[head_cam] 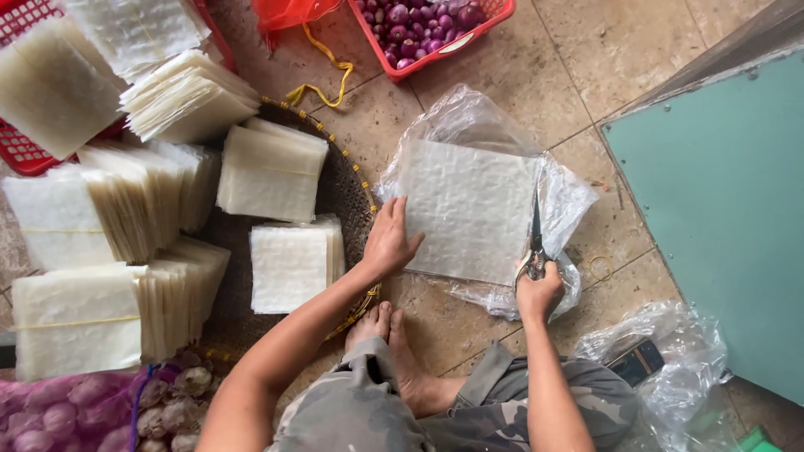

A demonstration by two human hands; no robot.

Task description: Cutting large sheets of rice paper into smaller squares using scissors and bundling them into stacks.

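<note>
While the left hand (389, 243) lies flat on the rice-paper stack (469, 209), the right hand (538, 293) has its grip closed on scissors (534, 243).

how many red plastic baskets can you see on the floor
2: one red basket of purple onions at top centre, another red basket under the white sheet stacks top left. Others may be hidden.

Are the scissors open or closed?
Closed, it seems: the scissors blades show as one thin dark line along the sheet stack, gripped by the right hand.
</note>
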